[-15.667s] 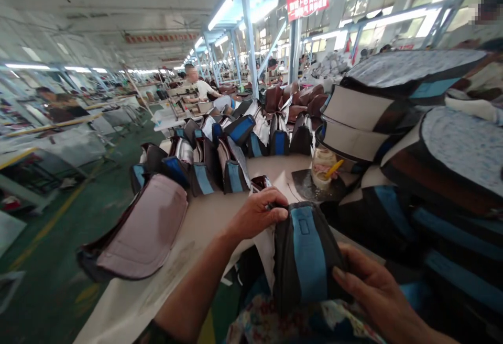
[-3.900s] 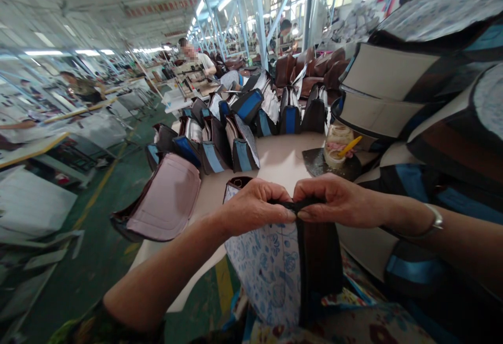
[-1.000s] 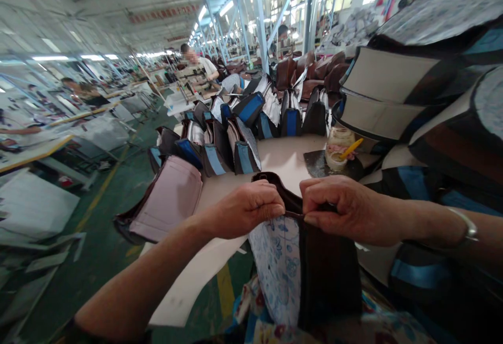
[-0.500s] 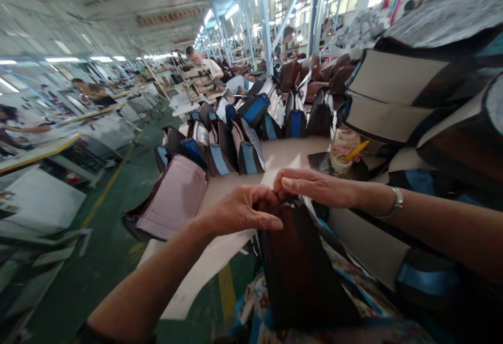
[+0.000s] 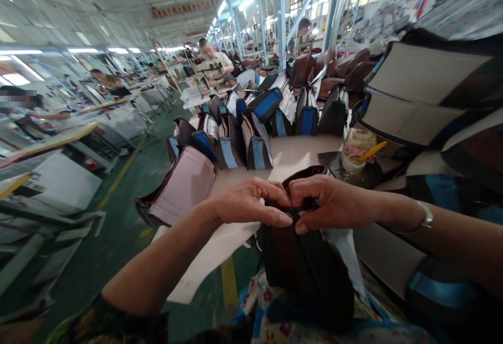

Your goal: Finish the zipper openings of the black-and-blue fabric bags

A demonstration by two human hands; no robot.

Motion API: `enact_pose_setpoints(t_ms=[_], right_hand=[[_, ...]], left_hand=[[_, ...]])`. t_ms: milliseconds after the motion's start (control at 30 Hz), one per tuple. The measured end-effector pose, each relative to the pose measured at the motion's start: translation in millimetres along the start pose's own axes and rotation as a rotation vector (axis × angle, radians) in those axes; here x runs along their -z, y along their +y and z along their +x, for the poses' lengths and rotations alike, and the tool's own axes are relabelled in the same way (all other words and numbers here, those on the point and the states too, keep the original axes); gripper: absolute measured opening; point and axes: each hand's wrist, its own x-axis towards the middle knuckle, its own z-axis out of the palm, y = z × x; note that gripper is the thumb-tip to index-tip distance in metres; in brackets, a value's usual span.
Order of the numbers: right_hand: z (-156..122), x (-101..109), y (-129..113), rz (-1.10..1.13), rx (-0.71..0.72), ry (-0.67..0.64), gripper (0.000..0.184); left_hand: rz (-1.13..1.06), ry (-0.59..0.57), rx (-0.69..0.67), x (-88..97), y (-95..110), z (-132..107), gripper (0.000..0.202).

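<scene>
A dark brown and black bag piece (image 5: 302, 265) stands upright over my lap, its upper edge pinched between both hands. My left hand (image 5: 261, 202) grips that edge from the left, thumb toward me and fingers behind. Close beside it, my right hand (image 5: 330, 202) pinches the same edge with thumb and bent fingers, the fingertips of both hands almost touching. A silver bracelet (image 5: 426, 215) circles the right wrist. Just beyond the hands, a curved dark rim of the piece shows. What lies under the fingers is hidden.
Half-made bags (image 5: 231, 142) with blue strips stand in rows on the table (image 5: 291, 150). A pink panel (image 5: 183, 187) leans at its left end. A jar (image 5: 356, 150) with a yellow-handled tool stands at right, near stacked beige and dark panels (image 5: 424, 71). Co-workers sit farther back.
My right hand has gone from lying flat with straight fingers to pinching the bag's edge. The bag has turned slightly, and its curved rim now shows. The view has shifted left.
</scene>
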Motion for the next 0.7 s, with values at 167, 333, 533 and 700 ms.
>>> enact_pose_setpoints(t_ms=[167,333,533,700], right_hand=[[-9,-11,16,0.113,-0.089,0.021,0.04],[-12,-7,17,0.241,-0.093,0.017,0.036],[-17,-7,20,0.38,-0.113,0.015,0.023],[-21,-9,19,0.251,-0.098,0.096,0.011]], left_hand=[[-0.079,0.033,0.056,-16.2,-9,8,0.018],[-0.036,0.075,0.084,-19.7,-10,12,0.009],[-0.046,0.106,0.124,-21.1,-13,18,0.01],[-0.13,0.101,0.124,-23.1,-16,22,0.021]])
